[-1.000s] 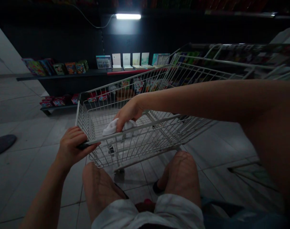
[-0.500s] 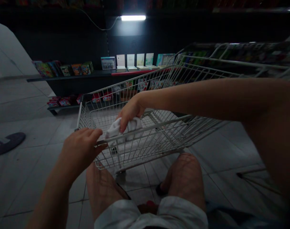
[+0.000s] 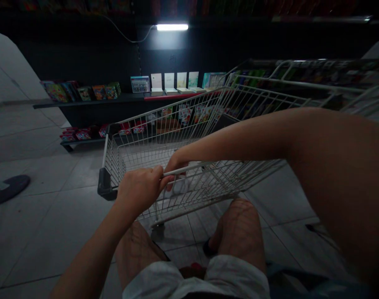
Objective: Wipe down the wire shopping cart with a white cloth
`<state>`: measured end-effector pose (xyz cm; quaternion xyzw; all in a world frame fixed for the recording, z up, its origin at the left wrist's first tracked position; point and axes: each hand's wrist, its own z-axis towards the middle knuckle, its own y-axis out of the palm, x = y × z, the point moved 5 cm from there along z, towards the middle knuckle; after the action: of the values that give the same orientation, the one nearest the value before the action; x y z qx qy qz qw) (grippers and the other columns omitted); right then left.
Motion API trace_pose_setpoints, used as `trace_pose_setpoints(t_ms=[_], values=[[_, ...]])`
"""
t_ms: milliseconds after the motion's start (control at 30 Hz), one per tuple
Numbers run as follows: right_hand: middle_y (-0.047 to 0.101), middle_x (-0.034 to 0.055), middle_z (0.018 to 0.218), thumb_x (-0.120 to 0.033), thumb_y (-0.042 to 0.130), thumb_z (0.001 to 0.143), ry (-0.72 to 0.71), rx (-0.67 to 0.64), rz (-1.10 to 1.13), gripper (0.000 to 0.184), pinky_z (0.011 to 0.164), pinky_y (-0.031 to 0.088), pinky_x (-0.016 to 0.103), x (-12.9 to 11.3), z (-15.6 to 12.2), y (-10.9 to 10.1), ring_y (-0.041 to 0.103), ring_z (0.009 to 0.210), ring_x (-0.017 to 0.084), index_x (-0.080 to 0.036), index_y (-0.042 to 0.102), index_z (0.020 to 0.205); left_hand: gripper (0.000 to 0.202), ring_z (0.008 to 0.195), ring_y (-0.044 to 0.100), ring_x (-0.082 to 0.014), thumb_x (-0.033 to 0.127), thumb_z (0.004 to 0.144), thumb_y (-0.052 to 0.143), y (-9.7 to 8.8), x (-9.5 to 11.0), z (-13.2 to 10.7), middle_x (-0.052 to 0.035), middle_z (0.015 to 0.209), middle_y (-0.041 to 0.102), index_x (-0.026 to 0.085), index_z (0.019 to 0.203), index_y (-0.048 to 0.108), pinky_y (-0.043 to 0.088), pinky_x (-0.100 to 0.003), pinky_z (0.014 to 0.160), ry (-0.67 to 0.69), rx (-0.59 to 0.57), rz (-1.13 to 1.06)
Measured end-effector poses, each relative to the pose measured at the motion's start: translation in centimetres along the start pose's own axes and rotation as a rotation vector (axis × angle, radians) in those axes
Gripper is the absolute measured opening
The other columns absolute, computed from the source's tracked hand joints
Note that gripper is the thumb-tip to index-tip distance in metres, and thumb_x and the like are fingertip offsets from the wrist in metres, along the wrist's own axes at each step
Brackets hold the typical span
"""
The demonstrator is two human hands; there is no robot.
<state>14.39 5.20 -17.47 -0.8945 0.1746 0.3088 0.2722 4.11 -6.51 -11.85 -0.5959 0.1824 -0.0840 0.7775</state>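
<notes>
While the left hand and right hand grip one cart handle, one white cloth lies inside.

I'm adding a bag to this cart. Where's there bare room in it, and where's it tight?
The cart's wire floor has room at its far end, beyond the white cloth. It's crowded at the near rail, where the left hand and right hand sit close together above the cloth.
</notes>
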Motion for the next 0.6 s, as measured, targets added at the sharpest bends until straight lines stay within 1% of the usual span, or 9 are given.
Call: trace_pose_setpoints(t_ms=[33,100,167,233,300,367,467,533,600], values=[[0.037,0.0067,0.029,-0.032,0.006,0.096,0.032,-0.026,0.030,0.068,0.055,0.031,0.005,-0.4,-0.2,-0.3,0.066,0.061,0.001,-0.009,0.014,0.032,0.054,0.068,0.069,-0.0241,0.059,0.103,0.030,0.0,-0.1,-0.1,-0.0069,0.072,0.072,0.021,0.093,0.066,0.023,-0.032,0.053,0.000,0.004,-0.003],[0.035,0.0079,0.029,-0.025,-0.002,0.091,0.080,-0.048,0.103,0.060,0.054,0.029,0.007,-1.0,-0.8,-1.2,0.064,0.062,0.001,-0.007,0.010,0.034,0.054,0.066,0.068,-0.0230,0.060,0.103,0.030,0.0,-0.4,-0.4,-0.0063,0.070,0.071,0.021,0.093,0.066,0.021,-0.032,0.052,-0.001,0.018,-0.006],[0.034,0.0095,0.031,-0.013,-0.012,0.081,0.087,-0.030,0.144,0.049,0.053,0.028,0.009,-1.5,-1.6,-2.1,0.061,0.062,0.000,-0.004,0.006,0.037,0.055,0.065,0.067,-0.0224,0.061,0.102,0.030,0.2,-0.7,-0.7,-0.0063,0.068,0.070,0.021,0.091,0.066,0.021,-0.032,0.051,-0.003,0.030,-0.006],[0.036,0.0102,0.033,-0.007,-0.016,0.074,0.085,-0.019,0.157,0.044,0.052,0.027,0.010,-1.5,-2.1,-2.3,0.060,0.062,-0.001,-0.003,0.006,0.036,0.056,0.064,0.066,-0.0228,0.061,0.102,0.030,0.3,-0.9,-0.9,-0.0065,0.068,0.070,0.021,0.089,0.067,0.020,-0.032,0.051,-0.003,0.030,-0.009],[0.038,0.0097,0.034,-0.009,-0.016,0.077,0.068,0.002,0.163,0.050,0.053,0.027,0.008,-1.1,-2.2,-1.8,0.060,0.063,-0.001,-0.004,0.009,0.034,0.056,0.062,0.065,-0.0236,0.061,0.102,0.030,0.2,-0.9,-1.1,-0.0068,0.067,0.069,0.021,0.088,0.067,0.021,-0.031,0.051,-0.008,0.024,-0.005],[0.041,0.0079,0.034,-0.016,-0.015,0.083,0.074,0.010,0.155,0.061,0.054,0.027,0.005,-0.4,-1.7,-0.8,0.063,0.065,-0.001,-0.005,0.016,0.032,0.057,0.061,0.064,-0.0244,0.062,0.101,0.030,0.0,-0.9,-1.1,-0.0074,0.066,0.068,0.021,0.088,0.068,0.021,-0.031,0.051,-0.019,0.018,0.010],[0.047,0.0047,0.037,-0.026,-0.009,0.091,0.116,-0.035,0.131,0.072,0.058,0.030,0.002,0.4,-0.9,0.7,0.066,0.070,-0.001,-0.006,0.026,0.031,0.056,0.061,0.063,-0.0248,0.061,0.101,0.032,-0.1,-1.0,-1.1,-0.0077,0.067,0.069,0.021,0.088,0.068,0.020,-0.031,0.051,-0.022,0.012,0.023],[0.048,0.0046,0.037,-0.028,-0.008,0.092,0.120,-0.052,0.137,0.073,0.059,0.032,0.002,0.2,-1.1,0.8,0.066,0.069,-0.001,-0.006,0.026,0.031,0.054,0.061,0.063,-0.0241,0.060,0.101,0.033,-0.1,-1.2,-1.2,-0.0071,0.068,0.070,0.022,0.088,0.068,0.019,-0.031,0.052,-0.022,0.011,0.016],[0.045,0.0060,0.036,-0.027,-0.006,0.092,0.102,-0.031,0.174,0.070,0.058,0.032,0.004,-0.8,-2.4,0.2,0.064,0.066,-0.001,-0.005,0.022,0.031,0.052,0.060,0.063,-0.0228,0.060,0.101,0.034,0.0,-1.8,-1.4,-0.0061,0.067,0.069,0.022,0.086,0.066,0.018,-0.031,0.052,-0.026,0.015,0.009]])
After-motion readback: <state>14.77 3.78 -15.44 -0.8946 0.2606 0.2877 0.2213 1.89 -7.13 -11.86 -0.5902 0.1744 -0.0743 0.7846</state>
